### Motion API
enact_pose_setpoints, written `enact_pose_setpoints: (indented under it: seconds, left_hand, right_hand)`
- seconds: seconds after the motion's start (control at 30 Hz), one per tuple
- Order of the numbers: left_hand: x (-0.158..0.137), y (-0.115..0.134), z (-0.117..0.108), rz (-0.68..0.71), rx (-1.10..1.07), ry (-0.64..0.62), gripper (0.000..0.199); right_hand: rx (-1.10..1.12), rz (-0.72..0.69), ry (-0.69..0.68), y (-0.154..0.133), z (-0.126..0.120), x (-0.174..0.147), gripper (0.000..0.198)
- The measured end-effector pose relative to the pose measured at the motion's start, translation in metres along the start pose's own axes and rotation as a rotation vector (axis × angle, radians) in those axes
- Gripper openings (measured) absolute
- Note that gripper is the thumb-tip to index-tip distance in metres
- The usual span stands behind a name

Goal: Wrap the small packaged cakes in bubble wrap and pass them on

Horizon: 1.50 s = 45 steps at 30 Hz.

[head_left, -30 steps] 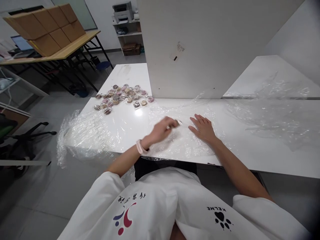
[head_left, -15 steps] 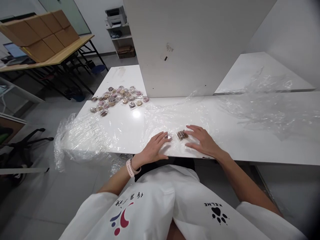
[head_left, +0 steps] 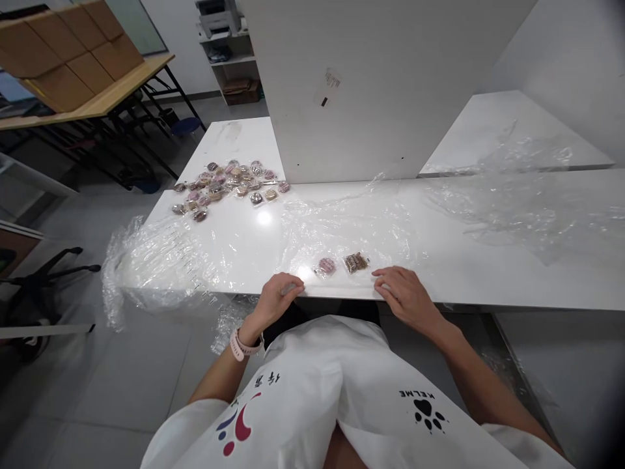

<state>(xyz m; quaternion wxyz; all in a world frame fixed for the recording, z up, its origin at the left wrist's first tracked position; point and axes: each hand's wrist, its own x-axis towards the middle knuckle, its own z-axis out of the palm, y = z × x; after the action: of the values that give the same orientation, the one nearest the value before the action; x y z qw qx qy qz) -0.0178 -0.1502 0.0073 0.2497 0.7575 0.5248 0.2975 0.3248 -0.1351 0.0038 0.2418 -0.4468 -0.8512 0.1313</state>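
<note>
A sheet of clear plastic film [head_left: 336, 221] lies on the white table in front of me. On it, close to the near edge, are a round pink wrapped packet [head_left: 326, 266] and, to its right, a squarish brown wrapped packet [head_left: 356, 262]. My left hand [head_left: 279, 298] is closed in a pinch on the near edge of the film, left of the pink packet. The near edge is also pinched by my right hand [head_left: 404, 294], right of the brown packet. Neither hand touches the packets.
Many small wrapped packets [head_left: 234, 182] lie scattered at the table's left back. A bundle of clear plastic [head_left: 166, 260] hangs over the left edge. More crumpled film [head_left: 527, 202] covers the right side. A white upright panel [head_left: 361, 85] stands behind.
Both hands have drawn back from the two packets toward the table's near edge and closed on the film there. The packets now lie uncovered by the fingers. The view has shifted slightly.
</note>
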Motion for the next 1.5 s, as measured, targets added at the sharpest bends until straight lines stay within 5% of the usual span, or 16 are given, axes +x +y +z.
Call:
enact_pose_setpoints:
  seconds: [0.17,0.3,0.37,0.57,0.73,0.97,1.2,1.27,1.4,1.5]
  left_hand:
    - [0.056,0.003,-0.017,-0.058,0.245,-0.051,0.017]
    - [0.099,-0.004,-0.009,-0.092,0.546,-0.144,0.018]
    - [0.107,-0.008,-0.002,-0.080,0.651,-0.139,0.015]
    - [0.079,-0.002,0.019,0.125,0.603,0.245,0.026]
    - [0.069,-0.003,0.048,0.364,0.322,-0.086,0.036]
    - [0.103,-0.010,0.039,0.159,0.259,-0.186,0.027]
    - [0.095,0.003,0.012,-0.107,0.171,-0.354,0.030]
    - [0.092,0.001,0.015,-0.165,0.247,-0.320,0.024]
    - [0.079,0.002,0.021,-0.003,0.447,-0.082,0.022]
    - [0.060,0.004,0.022,0.262,0.351,-0.167,0.033]
  right_hand:
    - [-0.065,0.055,-0.095,0.023,-0.015,0.063,0.022]
    - [-0.100,0.202,-0.365,0.045,-0.007,0.111,0.016]
    - [-0.135,0.224,-0.379,0.049,0.000,0.121,0.011]
    - [-0.292,0.035,0.205,0.027,0.013,0.083,0.021]
    - [-0.043,-0.085,0.063,0.021,0.034,0.051,0.035]
    - [0.124,0.036,0.011,0.045,0.043,0.061,0.040]
    - [0.192,0.376,-0.185,0.033,0.029,0.055,0.042]
    - [0.096,0.420,-0.135,0.029,0.028,0.053,0.039]
    - [-0.117,0.216,0.126,0.021,0.027,0.046,0.032]
    - [-0.089,0.000,0.075,0.018,0.026,0.035,0.035]
